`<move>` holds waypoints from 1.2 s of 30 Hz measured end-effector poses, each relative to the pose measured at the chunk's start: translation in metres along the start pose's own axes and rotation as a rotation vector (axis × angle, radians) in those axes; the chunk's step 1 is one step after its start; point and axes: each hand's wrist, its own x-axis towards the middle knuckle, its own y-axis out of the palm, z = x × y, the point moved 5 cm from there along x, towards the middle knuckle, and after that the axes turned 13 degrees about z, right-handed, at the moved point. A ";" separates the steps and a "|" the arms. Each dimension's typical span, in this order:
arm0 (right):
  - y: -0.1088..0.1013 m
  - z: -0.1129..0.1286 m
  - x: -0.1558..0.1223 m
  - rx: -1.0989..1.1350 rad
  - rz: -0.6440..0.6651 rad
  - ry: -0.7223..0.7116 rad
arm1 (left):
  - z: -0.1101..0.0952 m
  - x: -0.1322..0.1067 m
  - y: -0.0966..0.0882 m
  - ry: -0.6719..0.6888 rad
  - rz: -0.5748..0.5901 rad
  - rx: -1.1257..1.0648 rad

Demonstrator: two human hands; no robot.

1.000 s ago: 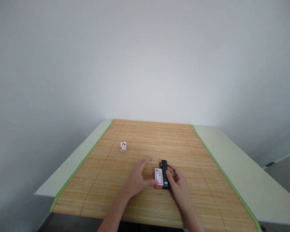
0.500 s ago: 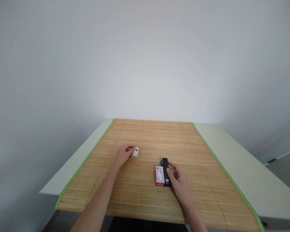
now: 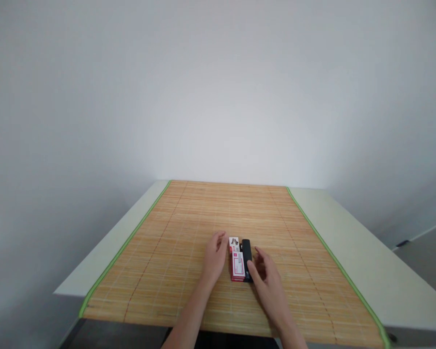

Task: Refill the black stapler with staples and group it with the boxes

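Observation:
A black stapler (image 3: 247, 259) lies lengthwise on the bamboo mat. Against its left side is a white box with red edges (image 3: 238, 264), apparently one of a stack. A smaller white box with a dark picture on top (image 3: 234, 241) sits just beyond it, left of the stapler's far end. My left hand (image 3: 215, 254) is beside the small box, fingers loosely stretched with a slight gap to it, holding nothing. On the stapler's right, my right hand (image 3: 269, 278) has its thumb at the near part of the stapler and its fingers spread apart.
The bamboo mat (image 3: 174, 261) with green edging covers the middle of a white table (image 3: 334, 223). Pale walls (image 3: 225, 97) rise behind the table. A small dark object (image 3: 402, 244) shows low at the right, off the table.
My left hand has brought the small box rightward and nearer, to the stapler and red-edged box, and let go of it. My right hand has stayed by the stapler.

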 end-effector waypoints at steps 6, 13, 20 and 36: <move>0.012 -0.006 -0.020 -0.398 0.166 -0.107 | 0.006 -0.025 0.027 -0.122 0.080 -0.200; 0.017 -0.002 -0.015 -0.511 0.219 -0.116 | 0.000 -0.045 0.053 -0.141 0.080 -0.202; 0.018 -0.006 -0.018 -0.558 0.199 -0.096 | -0.016 -0.071 0.054 -0.143 0.049 -0.391; -0.007 -0.012 -0.010 -0.520 0.259 -0.107 | -0.017 -0.072 0.080 -0.151 -0.021 -0.520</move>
